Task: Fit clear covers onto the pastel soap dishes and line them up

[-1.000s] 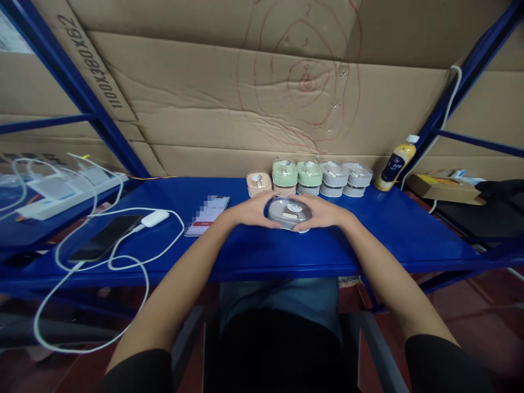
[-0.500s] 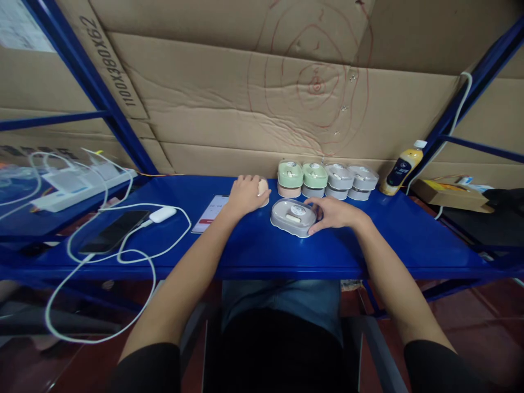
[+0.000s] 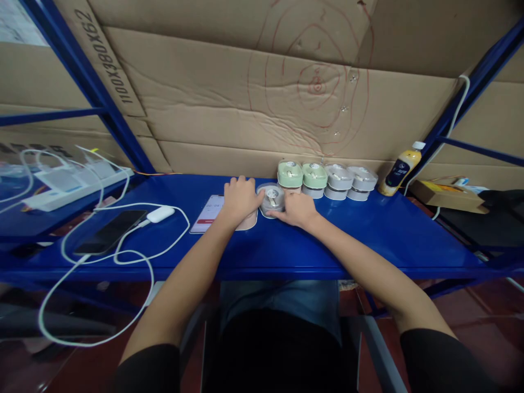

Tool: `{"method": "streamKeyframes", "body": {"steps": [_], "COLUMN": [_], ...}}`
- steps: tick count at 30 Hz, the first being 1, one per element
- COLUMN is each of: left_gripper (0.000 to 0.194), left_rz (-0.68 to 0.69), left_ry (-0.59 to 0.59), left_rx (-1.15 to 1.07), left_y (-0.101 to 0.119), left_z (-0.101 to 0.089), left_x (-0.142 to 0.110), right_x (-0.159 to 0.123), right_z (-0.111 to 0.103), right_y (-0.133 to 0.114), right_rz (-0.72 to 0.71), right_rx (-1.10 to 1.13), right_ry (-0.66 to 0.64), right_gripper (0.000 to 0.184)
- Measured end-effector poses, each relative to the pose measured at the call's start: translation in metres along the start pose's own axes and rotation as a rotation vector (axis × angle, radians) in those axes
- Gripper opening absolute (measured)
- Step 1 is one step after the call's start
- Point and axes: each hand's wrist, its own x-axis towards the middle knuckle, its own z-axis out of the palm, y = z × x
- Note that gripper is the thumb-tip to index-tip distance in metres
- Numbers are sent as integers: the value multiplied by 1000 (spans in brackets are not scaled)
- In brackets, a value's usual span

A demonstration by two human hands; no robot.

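Note:
My right hand [image 3: 298, 209] grips the right side of a grey lidded box [image 3: 272, 197] with a clear top and a pale label, thumb along its front. My left hand [image 3: 242, 200] is curled over a beige box [image 3: 249, 222], which shows only at its near edge under the palm. Its thumb reaches the left side of the grey box. Behind my right hand, a row of stacked boxes begins with a green-topped box [image 3: 290, 173]. Another green-topped box [image 3: 315, 176] and two grey stacks, the nearer being a grey box [image 3: 339, 180], continue it.
A lit phone [image 3: 203, 216] lies left of my left hand. Farther left are a dark phone [image 3: 110, 233], a white charging piece [image 3: 161, 213], looped cables and a power strip [image 3: 77, 191]. A drink bottle [image 3: 401, 170] stands at the back right, near a cardboard box [image 3: 448, 196].
My right hand has moved left with the grey box, now close against my left hand. My left hand has shifted slightly left and nearer, with the beige box under it.

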Motion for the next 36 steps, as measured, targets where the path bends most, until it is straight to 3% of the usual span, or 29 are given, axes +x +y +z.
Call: {"method": "streamKeyframes", "body": {"steps": [7, 15, 23, 27, 30, 36], "left_gripper": [48, 48, 47, 61, 68, 62], "left_rz": [62, 104, 41, 15, -60, -9], "left_ry": [-27, -78, -138, -103, -168, -223], "left_rx": [20, 57, -23, -43, 61, 116], "left_y": [-6, -12, -9, -11, -8, 4], "left_z": [10, 21, 29, 27, 21, 4], "left_x": [6, 21, 38, 32, 22, -4], "right_x": [28, 3, -1, -2, -1, 3], "right_z": [8, 3, 0, -1, -3, -10], "right_y": [-23, -26, -25, -20, -14, 11], "right_rz": [67, 20, -24, -22, -30, 14], "right_rx": [45, 51, 61, 73, 103, 160], "right_ry": [33, -107, -153, -182, -201, -200], "right_gripper": [88, 50, 47, 47, 46, 39]}}
